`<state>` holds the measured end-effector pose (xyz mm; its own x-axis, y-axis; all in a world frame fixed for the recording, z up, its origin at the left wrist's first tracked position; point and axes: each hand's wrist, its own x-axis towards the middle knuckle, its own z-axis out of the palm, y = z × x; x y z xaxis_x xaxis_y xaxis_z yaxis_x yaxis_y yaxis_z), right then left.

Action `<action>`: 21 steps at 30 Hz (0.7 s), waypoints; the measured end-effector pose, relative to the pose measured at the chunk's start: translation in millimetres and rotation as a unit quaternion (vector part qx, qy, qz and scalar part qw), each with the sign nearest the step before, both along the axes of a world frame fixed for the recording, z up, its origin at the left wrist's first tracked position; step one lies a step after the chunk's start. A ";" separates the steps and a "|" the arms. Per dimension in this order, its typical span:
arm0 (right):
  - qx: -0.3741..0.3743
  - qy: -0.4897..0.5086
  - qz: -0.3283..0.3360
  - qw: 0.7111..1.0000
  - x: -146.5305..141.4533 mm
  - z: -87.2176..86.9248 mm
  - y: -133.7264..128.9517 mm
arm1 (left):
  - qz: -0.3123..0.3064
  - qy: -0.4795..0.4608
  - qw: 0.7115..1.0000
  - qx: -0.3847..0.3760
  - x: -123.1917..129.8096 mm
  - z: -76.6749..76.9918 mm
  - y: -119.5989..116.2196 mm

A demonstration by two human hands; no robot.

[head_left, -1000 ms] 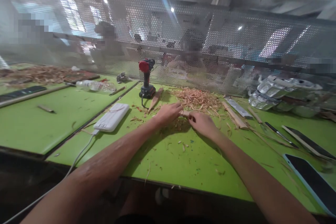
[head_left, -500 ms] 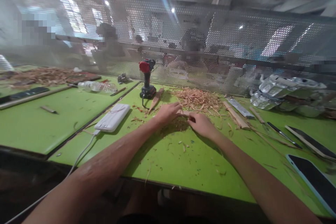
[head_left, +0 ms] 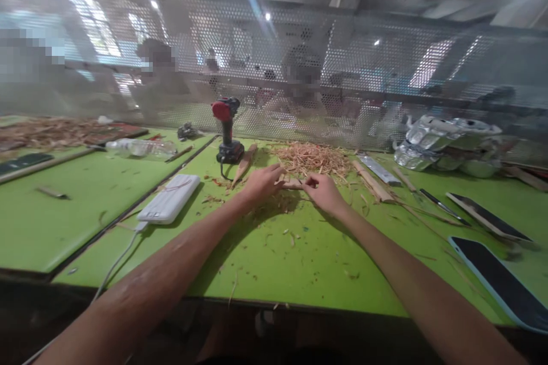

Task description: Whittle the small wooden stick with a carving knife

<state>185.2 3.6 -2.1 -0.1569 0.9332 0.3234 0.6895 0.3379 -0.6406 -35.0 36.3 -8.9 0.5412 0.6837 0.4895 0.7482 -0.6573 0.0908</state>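
Between my two hands lies a short pale strip of wood (head_left: 293,183), low over the green table. My left hand (head_left: 264,183) is closed at its left end, with the fingertips partly hidden behind the hand. On the other end, my right hand (head_left: 322,190) pinches with thumb and forefinger. Just behind the hands is a heap of thin wood shavings (head_left: 314,158). Loose crumbs and curls of wood lie under and in front of them. A pointed flat piece of wood (head_left: 244,166) rests beyond my left hand.
A red and black cordless drill (head_left: 226,131) stands at the back. To the left lie a white power bank (head_left: 170,198) with a cable and a plastic bottle (head_left: 141,147). Rightward are a wooden piece (head_left: 373,181), a pen (head_left: 444,206), a phone (head_left: 492,279) and foil-like silver packages (head_left: 445,142). Perforated panel behind.
My view has turned a little to the right, so the table things sit further left. My right hand's fingers have shifted slightly on the wood strip, and both hands stay close together.
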 end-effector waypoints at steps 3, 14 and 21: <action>0.006 0.012 0.002 1.000 2.1 -3.9 2.8 | -0.005 -0.006 1.000 -0.002 0.8 0.0 -0.5; -0.015 0.020 0.048 0.999 -0.5 -3.6 0.2 | -0.029 -0.057 0.998 0.004 -1.2 -5.7 2.9; -0.043 0.035 0.050 0.997 -2.4 -0.4 -4.4 | -0.047 -0.082 0.995 0.006 -2.4 -8.0 5.2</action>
<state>182.8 -0.8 -2.4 -0.2304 0.9387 0.2565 0.6072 0.3447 -0.7159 -37.5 41.4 -16.9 0.5142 0.6268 0.5854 0.6588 -0.7257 0.1984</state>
